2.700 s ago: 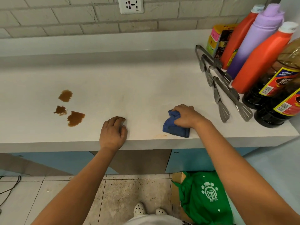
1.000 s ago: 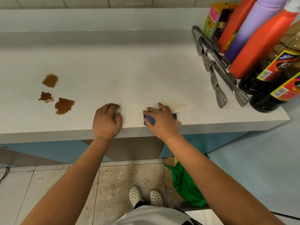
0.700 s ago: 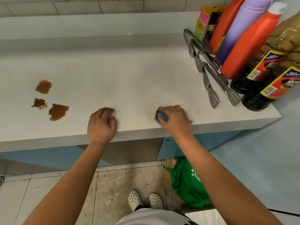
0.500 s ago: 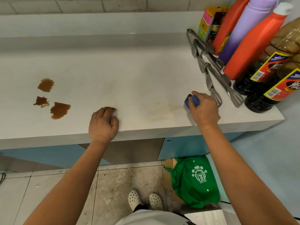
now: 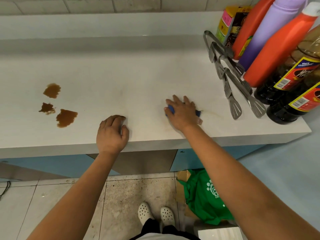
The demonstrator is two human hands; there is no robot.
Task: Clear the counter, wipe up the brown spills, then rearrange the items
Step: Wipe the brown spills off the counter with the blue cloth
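Note:
My right hand [image 5: 181,112] presses flat on a blue cloth [image 5: 170,108] on the white counter [image 5: 138,75], right of centre; only small bits of the cloth show under the palm. A faint brown streak [image 5: 213,114] trails to the right of it. My left hand [image 5: 111,132] rests on the counter's front edge, fingers curled, holding nothing. Three brown spills [image 5: 66,117] [image 5: 52,90] [image 5: 47,108] lie at the left of the counter, well apart from both hands.
At the right end stand two orange bottles [image 5: 280,47], a purple bottle [image 5: 270,30], two dark sauce bottles [image 5: 290,103] and a yellow packet [image 5: 230,23]. Metal tongs [image 5: 232,87] lie beside them. A green bag [image 5: 206,196] sits on the floor below.
My right hand slid the cloth right toward the tongs, then back left to the counter's middle. My left hand stayed put on the edge.

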